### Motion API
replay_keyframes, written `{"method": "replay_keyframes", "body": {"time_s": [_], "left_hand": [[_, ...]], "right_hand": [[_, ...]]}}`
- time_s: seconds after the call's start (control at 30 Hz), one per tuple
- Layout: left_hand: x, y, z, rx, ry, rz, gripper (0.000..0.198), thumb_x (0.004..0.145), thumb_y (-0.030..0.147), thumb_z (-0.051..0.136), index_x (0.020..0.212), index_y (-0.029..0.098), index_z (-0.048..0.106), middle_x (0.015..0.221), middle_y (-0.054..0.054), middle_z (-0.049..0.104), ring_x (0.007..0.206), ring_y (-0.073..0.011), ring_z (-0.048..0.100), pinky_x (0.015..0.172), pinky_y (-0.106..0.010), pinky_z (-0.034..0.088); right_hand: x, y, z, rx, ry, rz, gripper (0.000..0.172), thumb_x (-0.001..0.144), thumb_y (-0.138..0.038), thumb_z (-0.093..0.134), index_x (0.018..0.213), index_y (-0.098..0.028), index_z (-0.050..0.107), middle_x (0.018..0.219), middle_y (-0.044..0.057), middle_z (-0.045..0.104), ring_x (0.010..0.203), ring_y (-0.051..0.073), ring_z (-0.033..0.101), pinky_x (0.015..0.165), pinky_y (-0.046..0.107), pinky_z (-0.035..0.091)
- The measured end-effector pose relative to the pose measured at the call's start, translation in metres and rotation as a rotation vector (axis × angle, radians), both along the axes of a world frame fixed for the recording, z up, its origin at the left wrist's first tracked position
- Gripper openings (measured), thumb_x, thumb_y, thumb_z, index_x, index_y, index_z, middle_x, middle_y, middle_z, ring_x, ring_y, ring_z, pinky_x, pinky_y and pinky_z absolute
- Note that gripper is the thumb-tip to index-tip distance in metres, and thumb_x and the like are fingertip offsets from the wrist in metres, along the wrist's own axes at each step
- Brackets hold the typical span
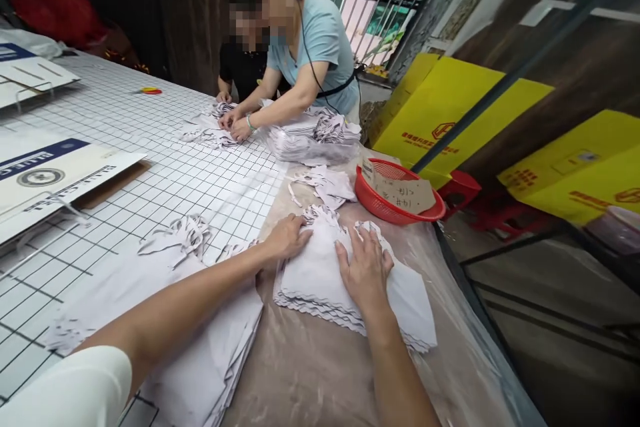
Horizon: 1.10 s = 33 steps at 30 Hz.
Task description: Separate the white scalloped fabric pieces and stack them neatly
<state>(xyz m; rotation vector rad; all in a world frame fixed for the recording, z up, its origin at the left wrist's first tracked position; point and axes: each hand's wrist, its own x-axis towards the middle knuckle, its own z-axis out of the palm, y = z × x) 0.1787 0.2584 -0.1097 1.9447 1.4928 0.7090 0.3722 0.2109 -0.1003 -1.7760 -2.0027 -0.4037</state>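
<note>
A stack of pale lilac cloth pieces [320, 273] with scalloped lower edges and thin straps lies on the plastic-covered part of the table. My left hand [287, 237] rests at the upper left edge of this stack, its fingers stretched out. Flat on the right side of the stack is my right hand [366, 265], fingers spread. Under my left forearm lies another pile of the same cloth [215, 340], partly hidden by the arm. Beyond my hands is a smaller loose piece [330, 187] with straps.
A red plastic basket [400, 210] holding marked cardboard [405, 191] stands at the right edge. Across the table, a person in light blue [320, 33] handles more cloth beside a bagged stack [310, 137]. Cartons [55, 180] sit left; yellow boards [450, 113] lean right.
</note>
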Motion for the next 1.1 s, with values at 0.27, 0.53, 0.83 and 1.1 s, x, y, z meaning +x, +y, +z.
{"method": "replay_keyframes", "body": {"time_s": [0.27,0.53,0.83,1.1], "left_hand": [[-0.004,0.012,0.006,-0.144,-0.211,0.005,0.046,0.092,0.044,0.045,0.12,0.011,0.062,0.122,-0.015,0.068,0.112,-0.026,0.062,0.098,-0.034,0.046],[-0.007,-0.009,0.021,-0.291,-0.329,0.119,0.049,0.089,0.043,0.051,0.124,0.01,0.057,0.137,-0.019,0.056,0.125,-0.0276,0.054,0.105,-0.036,0.041],[-0.01,-0.039,0.03,-0.615,-0.55,0.223,0.042,0.091,0.043,0.05,0.122,0.014,0.049,0.125,-0.017,0.061,0.095,-0.0215,0.065,0.062,-0.025,0.052],[-0.009,-0.031,0.048,-0.777,-0.765,0.243,0.022,0.094,0.038,0.047,0.103,0.018,0.051,0.102,-0.006,0.058,0.058,-0.0082,0.052,0.055,-0.025,0.052]], "right_hand": [[-0.063,-0.063,-0.032,-0.049,-0.116,0.317,0.074,0.088,-0.058,0.053,0.148,-0.016,0.038,0.151,0.02,0.04,0.144,0.036,0.029,0.111,0.054,0.024],[-0.055,-0.052,-0.051,0.008,-0.092,0.32,0.071,0.092,-0.047,0.052,0.15,-0.012,0.031,0.15,0.024,0.042,0.143,0.037,0.031,0.11,0.055,0.028],[-0.053,-0.056,-0.048,-0.045,-0.093,0.366,0.079,0.086,-0.034,0.058,0.153,-0.011,0.024,0.155,0.023,0.035,0.147,0.037,0.024,0.113,0.056,0.026],[-0.053,-0.049,-0.046,-0.003,0.008,0.316,0.081,0.088,-0.041,0.055,0.153,-0.008,0.02,0.147,0.024,0.046,0.141,0.034,0.036,0.109,0.051,0.034]]}}
